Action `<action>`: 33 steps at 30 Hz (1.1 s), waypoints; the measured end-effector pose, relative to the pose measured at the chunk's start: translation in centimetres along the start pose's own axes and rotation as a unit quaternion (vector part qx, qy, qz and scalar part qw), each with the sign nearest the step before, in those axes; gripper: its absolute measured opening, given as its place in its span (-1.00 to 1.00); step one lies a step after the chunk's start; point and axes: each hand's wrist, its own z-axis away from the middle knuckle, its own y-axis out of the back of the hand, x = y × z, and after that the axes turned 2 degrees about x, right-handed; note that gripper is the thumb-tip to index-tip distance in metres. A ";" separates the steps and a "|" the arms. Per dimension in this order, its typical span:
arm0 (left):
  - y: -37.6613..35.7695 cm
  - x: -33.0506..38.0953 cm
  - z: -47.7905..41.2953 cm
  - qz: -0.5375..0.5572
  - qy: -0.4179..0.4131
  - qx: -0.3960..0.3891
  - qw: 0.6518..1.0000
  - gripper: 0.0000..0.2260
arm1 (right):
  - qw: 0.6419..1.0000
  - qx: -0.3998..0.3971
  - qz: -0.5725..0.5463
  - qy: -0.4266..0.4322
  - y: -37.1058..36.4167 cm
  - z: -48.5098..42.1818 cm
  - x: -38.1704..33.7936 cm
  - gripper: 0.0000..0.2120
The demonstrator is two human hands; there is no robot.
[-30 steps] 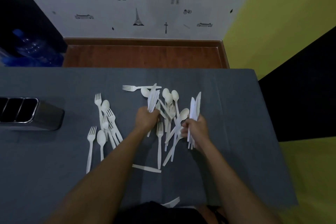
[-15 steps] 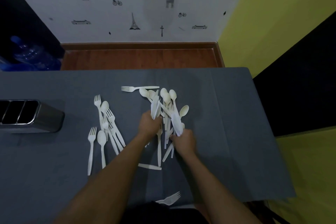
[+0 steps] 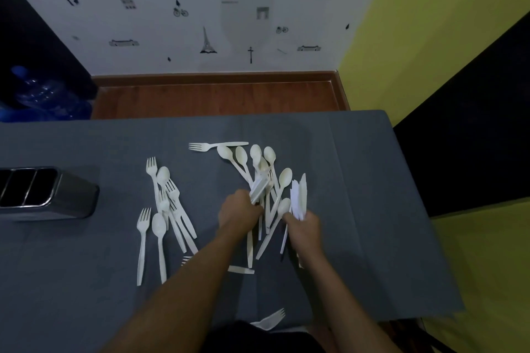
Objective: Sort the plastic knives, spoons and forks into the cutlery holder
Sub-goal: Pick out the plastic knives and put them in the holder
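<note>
Our left hand and right hand each pinch some knives in the grip; we should join both lots, then carry them to the cutlery holder.

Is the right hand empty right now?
No, the right hand grips a bunch of white plastic knives that stick up out of its fist.

Rectangular brushed-metal cutlery holder stands upright far left, three dark slots facing up. Cream plastic forks and spoons lie tangled nearer centre, and more cream plastic spoons fan out beyond. White plastic knives are bunched upright in the right hand; a second knife bunch is gripped by the left hand.
</note>
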 end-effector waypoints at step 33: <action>3.9 -1.8 0.3 0.068 -0.036 -0.017 0.997 -0.73 | 0.999 -0.021 -0.038 -0.027 -0.1 0.9 -0.7 -0.85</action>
